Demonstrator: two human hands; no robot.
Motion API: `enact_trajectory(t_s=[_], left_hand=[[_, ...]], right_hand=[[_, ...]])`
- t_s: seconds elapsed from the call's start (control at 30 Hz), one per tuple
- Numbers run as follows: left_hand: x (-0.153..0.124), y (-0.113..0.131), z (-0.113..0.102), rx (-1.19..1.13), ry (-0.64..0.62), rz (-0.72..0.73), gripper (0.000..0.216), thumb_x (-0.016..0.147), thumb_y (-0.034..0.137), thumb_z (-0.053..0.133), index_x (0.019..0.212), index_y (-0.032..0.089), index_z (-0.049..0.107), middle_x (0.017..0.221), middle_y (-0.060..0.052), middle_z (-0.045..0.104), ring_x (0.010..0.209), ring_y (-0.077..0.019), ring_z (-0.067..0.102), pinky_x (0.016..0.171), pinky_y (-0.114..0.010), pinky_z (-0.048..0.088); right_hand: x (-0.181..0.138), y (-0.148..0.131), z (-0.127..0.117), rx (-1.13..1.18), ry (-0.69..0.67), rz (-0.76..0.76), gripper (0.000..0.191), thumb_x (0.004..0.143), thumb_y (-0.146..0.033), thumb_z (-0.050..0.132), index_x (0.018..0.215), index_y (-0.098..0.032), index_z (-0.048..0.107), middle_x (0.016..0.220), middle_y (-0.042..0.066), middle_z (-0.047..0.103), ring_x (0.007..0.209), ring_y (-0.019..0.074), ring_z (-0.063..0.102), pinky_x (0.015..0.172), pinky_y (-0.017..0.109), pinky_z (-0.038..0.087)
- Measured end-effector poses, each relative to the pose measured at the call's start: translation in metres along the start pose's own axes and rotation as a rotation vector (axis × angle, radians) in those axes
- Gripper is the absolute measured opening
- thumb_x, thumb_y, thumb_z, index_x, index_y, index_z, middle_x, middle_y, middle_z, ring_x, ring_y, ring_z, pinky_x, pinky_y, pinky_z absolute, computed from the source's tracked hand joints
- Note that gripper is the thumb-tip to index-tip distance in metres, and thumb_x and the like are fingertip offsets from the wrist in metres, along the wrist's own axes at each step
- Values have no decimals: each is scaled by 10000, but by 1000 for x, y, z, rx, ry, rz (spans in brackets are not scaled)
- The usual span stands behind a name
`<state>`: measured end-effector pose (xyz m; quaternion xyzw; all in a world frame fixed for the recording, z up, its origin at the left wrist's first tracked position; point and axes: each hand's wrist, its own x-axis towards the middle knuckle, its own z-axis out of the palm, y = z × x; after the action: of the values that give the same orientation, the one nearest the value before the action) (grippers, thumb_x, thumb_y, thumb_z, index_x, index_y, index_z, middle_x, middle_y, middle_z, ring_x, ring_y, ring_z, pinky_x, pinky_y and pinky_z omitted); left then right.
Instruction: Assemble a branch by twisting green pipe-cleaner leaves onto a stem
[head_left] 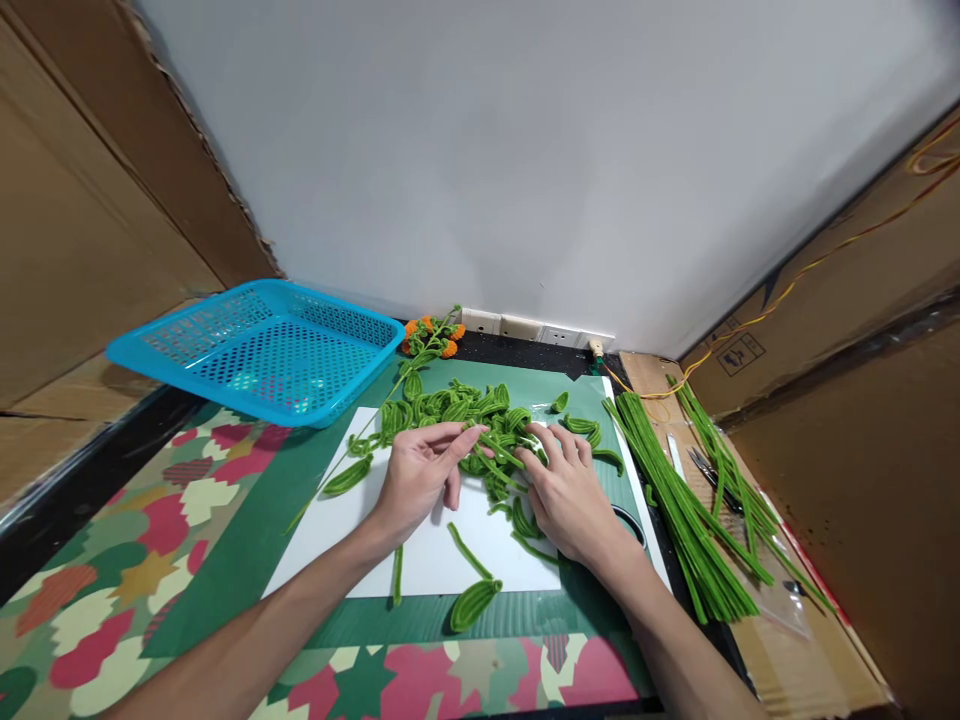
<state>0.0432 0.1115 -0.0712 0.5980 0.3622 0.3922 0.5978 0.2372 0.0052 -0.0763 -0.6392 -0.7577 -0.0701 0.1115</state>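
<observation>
Thumb and forefinger of my left hand (424, 470) are pinched together on a thin green pipe cleaner (501, 452), which slants toward my other hand. Bent over the right side of a heap of green pipe-cleaner leaves (457, 405), my right hand (562, 490) has its fingertips down among the pieces; what they grip is hidden. Below the hands lie a finished-looking leaf with a stem (475, 606) and a short straight piece (397, 575). Another leaf (349, 476) rests left of my left hand. Under everything is a white sheet (337, 560).
A blue perforated basket (300, 405) stands at the back left. Orange flowers (450, 348) lie by the wall sockets (517, 327). On the right are a bundle of green pipe cleaners (682, 510), dark-handled pliers or scissors (712, 480) and a yellow cord (787, 290). Cardboard flanks both sides.
</observation>
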Motion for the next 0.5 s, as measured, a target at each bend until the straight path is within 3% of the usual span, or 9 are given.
enact_trajectory(t_s=[0.07,0.13,0.27,0.33,0.5], left_hand=[[0,1,0,4,8,5,302,918,431,756,934,138,824,819,-91,823,294,-80,539,349,-218,418],[-1,3,1,13,27,4,304,903,434,765,902,136,827,676,-61,783,296,-96,542,340,-213,397],[-2,6,3,27,59,-21,317,874,440,786,861,126,829,392,4,602,296,-131,548,334,-196,373],[-2,7,3,30,66,-26,317,871,438,788,855,124,831,439,-17,647,305,-130,559,330,-195,368],[-1,7,1,15,70,-11,287,884,415,781,850,135,833,872,-111,829,343,-90,574,357,-215,429]], right_hand=[[0,0,0,1,-1,-2,402,919,-106,577,1309,-186,632,1534,167,518,1406,371,401,1124,513,340],[0,0,1,-1,2,-5,409,913,-98,578,1308,-188,635,1535,167,520,1408,369,399,1126,515,334],[0,0,1,-6,2,-10,419,907,-87,573,1308,-193,637,1527,166,528,1402,368,404,1120,517,332],[0,0,0,-8,0,-13,428,915,-88,561,1324,-192,629,1525,165,529,1402,368,404,1116,516,331],[0,-2,-1,14,-13,-23,425,923,-104,557,1336,-185,617,1513,166,538,1396,373,408,1112,521,336]])
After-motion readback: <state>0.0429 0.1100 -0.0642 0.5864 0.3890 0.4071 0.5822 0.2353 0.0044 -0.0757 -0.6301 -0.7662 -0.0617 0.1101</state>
